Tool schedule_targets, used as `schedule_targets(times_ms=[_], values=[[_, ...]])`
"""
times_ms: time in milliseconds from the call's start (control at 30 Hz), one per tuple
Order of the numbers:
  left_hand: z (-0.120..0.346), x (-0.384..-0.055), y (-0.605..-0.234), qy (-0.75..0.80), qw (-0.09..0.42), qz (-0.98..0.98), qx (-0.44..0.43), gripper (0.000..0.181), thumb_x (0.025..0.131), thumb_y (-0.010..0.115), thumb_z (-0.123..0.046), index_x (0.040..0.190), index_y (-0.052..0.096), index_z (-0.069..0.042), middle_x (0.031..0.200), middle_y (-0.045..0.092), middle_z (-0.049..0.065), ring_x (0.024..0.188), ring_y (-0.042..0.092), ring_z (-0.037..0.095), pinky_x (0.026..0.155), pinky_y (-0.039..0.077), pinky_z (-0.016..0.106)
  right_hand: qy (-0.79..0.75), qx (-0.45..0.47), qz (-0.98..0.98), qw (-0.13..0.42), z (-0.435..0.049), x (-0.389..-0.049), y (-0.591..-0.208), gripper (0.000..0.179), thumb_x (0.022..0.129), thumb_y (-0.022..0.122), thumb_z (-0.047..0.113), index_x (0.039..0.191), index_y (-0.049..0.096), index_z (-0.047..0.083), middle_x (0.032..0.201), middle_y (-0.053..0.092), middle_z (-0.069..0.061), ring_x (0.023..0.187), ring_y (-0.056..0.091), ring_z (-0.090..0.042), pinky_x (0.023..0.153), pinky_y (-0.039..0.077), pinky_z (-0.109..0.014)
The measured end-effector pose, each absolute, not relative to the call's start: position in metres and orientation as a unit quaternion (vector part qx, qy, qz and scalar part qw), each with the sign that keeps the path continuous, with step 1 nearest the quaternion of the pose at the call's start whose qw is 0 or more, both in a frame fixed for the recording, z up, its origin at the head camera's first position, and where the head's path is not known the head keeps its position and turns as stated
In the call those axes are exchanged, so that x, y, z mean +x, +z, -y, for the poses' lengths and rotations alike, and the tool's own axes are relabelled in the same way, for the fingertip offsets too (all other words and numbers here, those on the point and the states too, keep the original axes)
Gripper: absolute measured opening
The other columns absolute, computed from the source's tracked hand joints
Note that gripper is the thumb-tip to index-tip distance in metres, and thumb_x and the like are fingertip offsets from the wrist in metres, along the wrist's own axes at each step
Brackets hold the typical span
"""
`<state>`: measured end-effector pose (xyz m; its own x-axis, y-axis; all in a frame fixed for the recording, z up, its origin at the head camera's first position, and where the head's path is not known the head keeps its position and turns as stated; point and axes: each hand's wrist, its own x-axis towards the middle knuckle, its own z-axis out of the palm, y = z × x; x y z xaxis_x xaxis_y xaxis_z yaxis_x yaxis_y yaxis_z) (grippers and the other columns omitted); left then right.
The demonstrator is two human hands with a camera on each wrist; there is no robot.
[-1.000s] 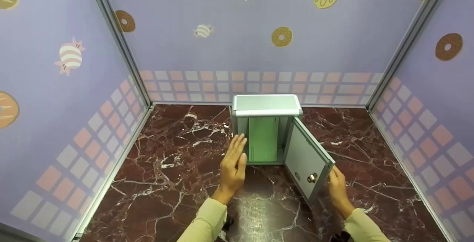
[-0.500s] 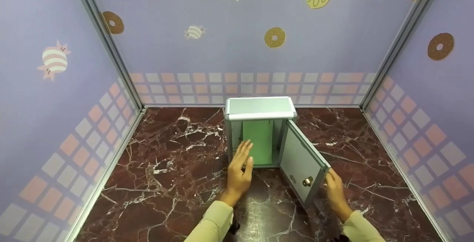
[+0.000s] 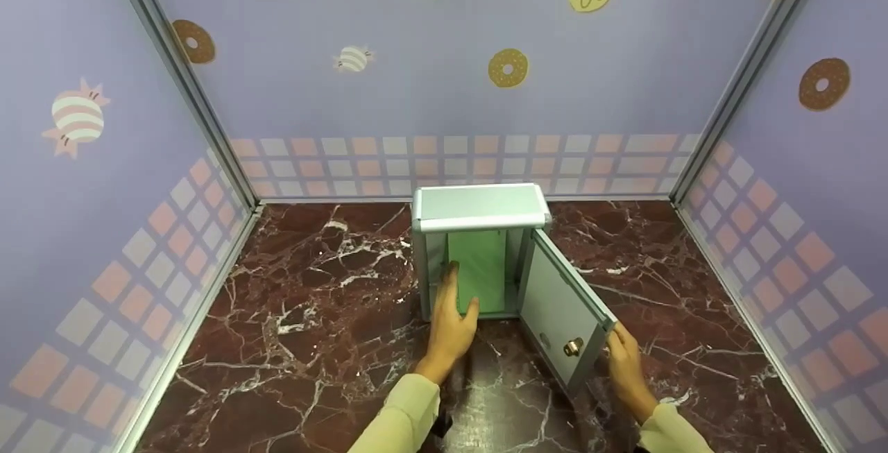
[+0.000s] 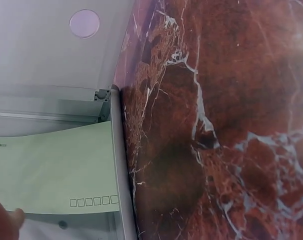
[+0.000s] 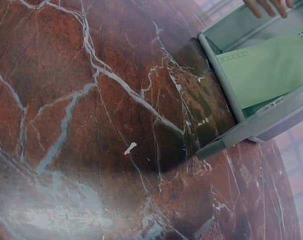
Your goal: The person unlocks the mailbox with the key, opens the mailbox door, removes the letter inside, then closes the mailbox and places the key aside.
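A small grey metal mailbox (image 3: 479, 204) stands on the marbled surface with its door swung out to the right. Inside it, upright, is a pale green envelope (image 3: 483, 269) with a row of printed squares, seen well in the left wrist view. My left hand (image 3: 451, 331) reaches into the opening, its extended fingers at the envelope's left edge and its thumb in front. My right hand (image 3: 628, 366) grips the free edge of the door (image 3: 562, 307), partly hidden behind it. A brass lock (image 3: 573, 347) sits on the door's inner face.
Dark red marbled tabletop (image 3: 312, 342) surrounds the mailbox. Lilac panels (image 3: 312, 92) with sweets and tile patterns rise at the back and both sides, joined by grey metal posts (image 3: 184, 85).
My left hand has moved forward into the mailbox, its fingers reaching the envelope's left side. My right hand stays at the door's edge. The whole scene has shifted slightly left in view.
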<state>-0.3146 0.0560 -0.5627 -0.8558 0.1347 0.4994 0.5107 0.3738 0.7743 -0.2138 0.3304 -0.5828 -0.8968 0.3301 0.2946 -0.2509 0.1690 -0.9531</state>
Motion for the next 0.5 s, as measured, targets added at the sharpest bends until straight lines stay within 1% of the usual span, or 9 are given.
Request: schedule_targets(times_ms=[133, 200, 367, 500], values=[[-0.058, -0.322, -0.566, -0.523, 0.160, 0.821, -0.163, 0.072, 0.091, 0.062, -0.005, 0.152, 0.025, 0.004, 0.154, 0.027, 0.025, 0.141, 0.025, 0.039, 0.114, 0.020, 0.049, 0.647, -0.029, 0.728, 0.224, -0.331, -0.215, -0.584, 0.037, 0.104, 0.033, 0.000, 0.131, 0.050, -0.018, 0.114, 0.062, 0.017, 0.109, 0.055, -0.001, 0.093, 0.043, -0.018], [-0.059, -0.326, -0.570, -0.527, 0.149, 0.825, -0.139, 0.074, 0.090, 0.065, -0.006, 0.151, 0.025, 0.005, 0.150, 0.032, 0.029, 0.138, 0.031, 0.041, 0.112, 0.026, 0.051, 0.651, -0.026, 0.725, 0.223, -0.330, -0.216, -0.584, 0.037, 0.104, 0.034, 0.001, 0.131, 0.049, -0.019, 0.115, 0.062, 0.017, 0.109, 0.055, -0.001, 0.093, 0.043, -0.018], [-0.063, -0.331, -0.580, -0.534, 0.114, 0.833, -0.089, 0.079, 0.088, 0.068, -0.011, 0.151, 0.023, 0.004, 0.144, 0.040, 0.030, 0.129, 0.044, 0.043, 0.104, 0.036, 0.053, 0.660, -0.030, 0.716, 0.224, -0.328, -0.214, -0.586, 0.037, 0.105, 0.035, 0.003, 0.129, 0.048, -0.021, 0.112, 0.064, 0.016, 0.104, 0.058, -0.002, 0.088, 0.047, -0.019], [-0.064, -0.339, -0.587, -0.541, 0.113, 0.830, -0.077, 0.083, 0.087, 0.069, -0.008, 0.153, 0.020, 0.004, 0.145, 0.038, 0.030, 0.124, 0.047, 0.043, 0.104, 0.037, 0.053, 0.664, -0.034, 0.712, 0.226, -0.327, -0.214, -0.587, 0.035, 0.105, 0.034, 0.003, 0.126, 0.050, -0.021, 0.107, 0.066, 0.013, 0.099, 0.060, -0.004, 0.083, 0.050, -0.020]])
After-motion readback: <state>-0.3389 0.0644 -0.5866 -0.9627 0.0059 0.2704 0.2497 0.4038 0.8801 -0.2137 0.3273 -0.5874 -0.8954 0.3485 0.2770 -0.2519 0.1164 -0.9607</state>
